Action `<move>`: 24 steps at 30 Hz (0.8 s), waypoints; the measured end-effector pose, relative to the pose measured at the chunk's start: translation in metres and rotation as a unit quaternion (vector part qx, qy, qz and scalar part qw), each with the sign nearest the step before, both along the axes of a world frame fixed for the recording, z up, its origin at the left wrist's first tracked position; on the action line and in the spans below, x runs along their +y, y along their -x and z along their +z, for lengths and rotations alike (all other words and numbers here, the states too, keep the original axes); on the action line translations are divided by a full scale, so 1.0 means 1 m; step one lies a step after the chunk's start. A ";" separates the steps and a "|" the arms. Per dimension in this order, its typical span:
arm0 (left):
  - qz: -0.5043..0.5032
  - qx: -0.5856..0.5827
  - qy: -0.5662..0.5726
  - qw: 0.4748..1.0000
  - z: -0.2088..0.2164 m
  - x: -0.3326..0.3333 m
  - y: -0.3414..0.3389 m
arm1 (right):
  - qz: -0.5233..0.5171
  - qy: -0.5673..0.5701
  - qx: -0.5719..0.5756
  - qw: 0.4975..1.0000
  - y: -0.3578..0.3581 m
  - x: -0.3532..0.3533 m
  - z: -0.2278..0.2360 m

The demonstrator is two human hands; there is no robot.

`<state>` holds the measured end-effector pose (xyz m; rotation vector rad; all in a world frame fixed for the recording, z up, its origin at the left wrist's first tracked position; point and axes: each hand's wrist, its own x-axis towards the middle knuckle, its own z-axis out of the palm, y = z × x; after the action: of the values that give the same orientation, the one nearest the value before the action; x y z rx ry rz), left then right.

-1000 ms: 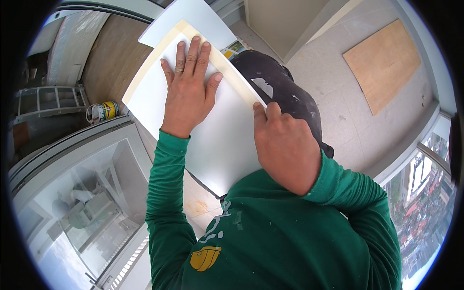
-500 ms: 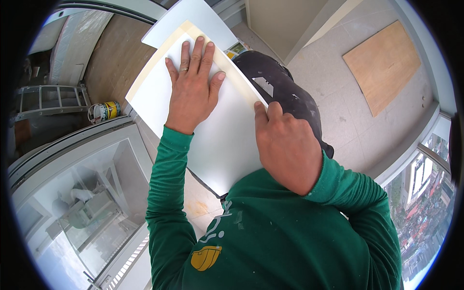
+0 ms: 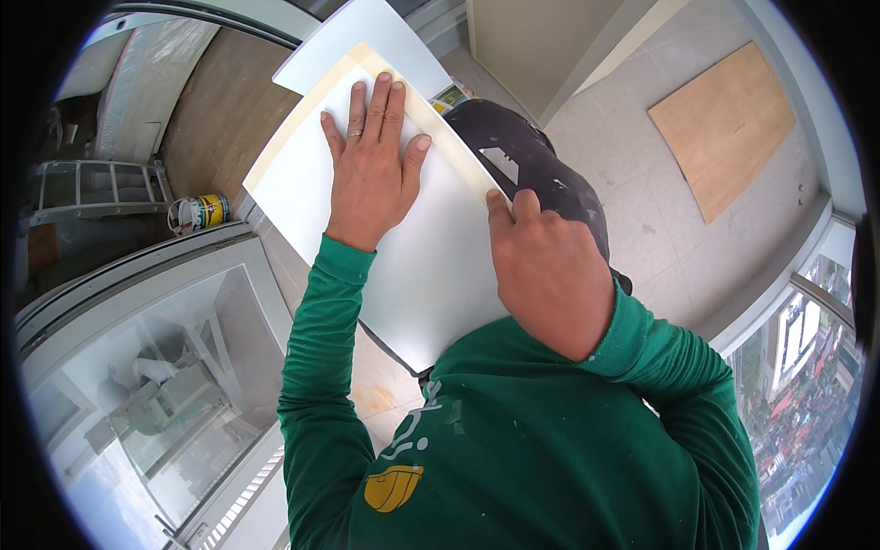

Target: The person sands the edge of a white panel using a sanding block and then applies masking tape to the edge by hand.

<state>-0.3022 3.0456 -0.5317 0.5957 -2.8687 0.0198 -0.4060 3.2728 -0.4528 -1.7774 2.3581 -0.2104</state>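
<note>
A white panel (image 3: 426,284) lies across my lap. Cream masking tape (image 3: 449,145) runs along its far left edge and its right edge, meeting at the far corner. My left hand (image 3: 371,188) rests flat on the white face with fingers spread, the fingertips reaching the tape near that corner. My right hand (image 3: 555,270) is closed at the panel's right edge. Its thumb presses on the tape, and the other fingers curl at the outer side, their tips hidden. Beyond the far corner is another white board (image 3: 353,37), partly covered by the panel.
A wooden board (image 3: 729,128) lies on the tiled floor at right. A paint bucket (image 3: 202,213) stands beside a ladder (image 3: 101,188) at left. Glass door frames (image 3: 266,293) flank my left side. A beige panel (image 3: 541,46) stands ahead, with a window at lower right.
My left hand and the panel have shifted very slightly right and nearer. The right hand has moved a little with them, keeping its place at the taped edge.
</note>
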 end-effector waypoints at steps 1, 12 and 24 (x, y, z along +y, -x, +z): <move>-0.001 0.005 -0.002 1.000 0.000 0.000 0.000 | 0.001 0.002 0.000 1.000 0.000 0.001 0.003; -0.001 0.011 -0.012 1.000 -0.001 -0.001 0.000 | -0.002 0.011 -0.006 1.000 -0.005 0.001 0.024; -0.005 -0.023 0.001 1.000 0.002 0.002 -0.005 | 0.003 0.006 0.035 0.999 -0.005 0.001 -0.005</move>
<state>-0.2973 3.0478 -0.5296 0.5870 -2.9164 0.0367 -0.4010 3.2738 -0.4577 -1.8257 2.4043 -0.1635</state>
